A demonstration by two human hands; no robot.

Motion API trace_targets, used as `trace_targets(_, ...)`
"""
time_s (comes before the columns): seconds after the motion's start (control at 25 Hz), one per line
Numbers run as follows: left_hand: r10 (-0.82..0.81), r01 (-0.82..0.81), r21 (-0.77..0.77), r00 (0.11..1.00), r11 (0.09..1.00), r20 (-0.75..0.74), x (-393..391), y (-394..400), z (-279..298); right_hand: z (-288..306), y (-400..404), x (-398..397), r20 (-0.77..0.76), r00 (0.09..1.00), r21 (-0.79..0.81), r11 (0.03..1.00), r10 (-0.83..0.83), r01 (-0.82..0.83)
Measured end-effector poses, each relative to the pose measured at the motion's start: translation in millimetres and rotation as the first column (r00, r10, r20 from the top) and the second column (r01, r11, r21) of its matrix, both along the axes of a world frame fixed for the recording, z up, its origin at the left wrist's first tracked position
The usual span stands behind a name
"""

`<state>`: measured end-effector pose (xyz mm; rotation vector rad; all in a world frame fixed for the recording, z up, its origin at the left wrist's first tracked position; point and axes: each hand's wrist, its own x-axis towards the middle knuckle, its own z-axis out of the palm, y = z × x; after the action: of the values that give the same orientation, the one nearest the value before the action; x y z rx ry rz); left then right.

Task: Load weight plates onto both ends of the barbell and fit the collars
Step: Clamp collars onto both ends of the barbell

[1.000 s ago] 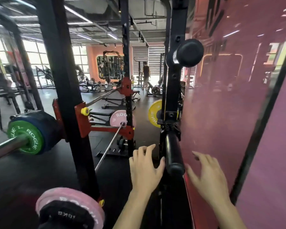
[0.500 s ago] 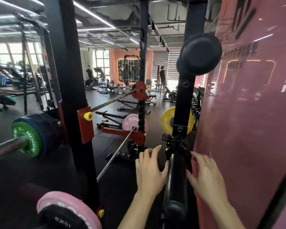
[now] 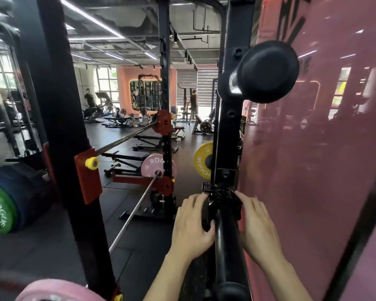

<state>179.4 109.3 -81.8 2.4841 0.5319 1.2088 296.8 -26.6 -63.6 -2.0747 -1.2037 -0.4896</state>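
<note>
Collars apparently gripped by both hands.

Glossy pink wall panel, matt black peg, bare metal barbell

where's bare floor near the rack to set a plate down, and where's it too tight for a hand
Bare dark floor lies between the green plate and the near black upright, and right of that upright toward the slanting silver bar. It is crowded at the black storage peg: the left hand and right hand flank the collar, and the pink wall stands close on the right.
</note>
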Motion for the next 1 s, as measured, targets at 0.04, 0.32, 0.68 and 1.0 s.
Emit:
trace_targets(0.04,-0.017,0.017,-0.010,1.000,1.000,-0.007,-0.2,-0.3,0.6,0.1,-0.2,-1.2,0.005,1.000,0.004,1.000,0.009,-0.009)
trace_targets(0.32,-0.082,0.083,-0.023,0.996,0.996,0.043,-5.3,-7.8,-3.2,0.2,-4.5,-12.1,0.009,1.000,0.019,1.000,-0.009,0.009)
trace_targets(0.68,-0.080,0.081,-0.013,0.995,0.997,0.062,-18.8,-18.4,-8.3,-2.1,-25.9,-41.6,0.020,0.998,0.020,0.998,-0.064,0.063)
trace_targets(1.0,-0.118,0.116,0.018,0.983,0.993,0.144,-53.8,-41.0,-11.9,-6.9,-59.8,-76.2,0.110,0.992,0.035,0.998,-0.062,0.058)
